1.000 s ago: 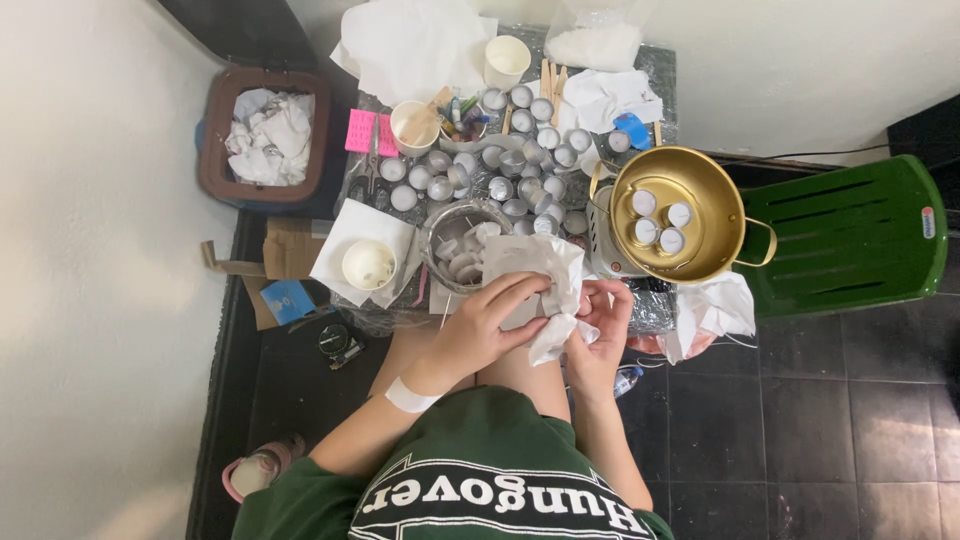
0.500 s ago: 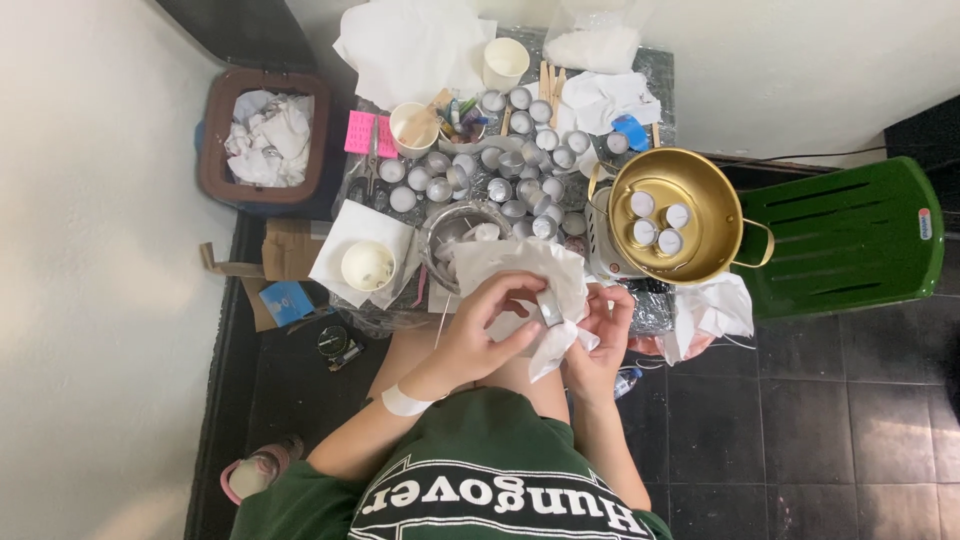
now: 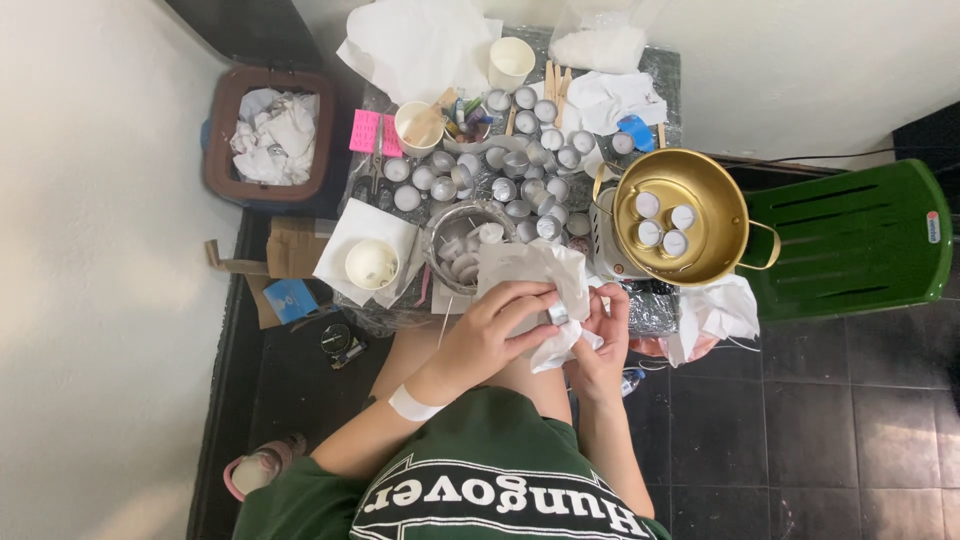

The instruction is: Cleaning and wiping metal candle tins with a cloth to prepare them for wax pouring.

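Now both hands, left hand (image 3: 497, 325) and right hand (image 3: 603, 330), grasp a small metal cup (image 3: 557, 313) wrapped in white tissue (image 3: 530, 270), shifted slightly since before, above the lap beside the tabletop (image 3: 660, 70) edge.

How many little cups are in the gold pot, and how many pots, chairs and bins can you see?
Little cups in the gold pot: 4
Gold pots: 1
Green chairs: 1
Bins: 1
Total: 7
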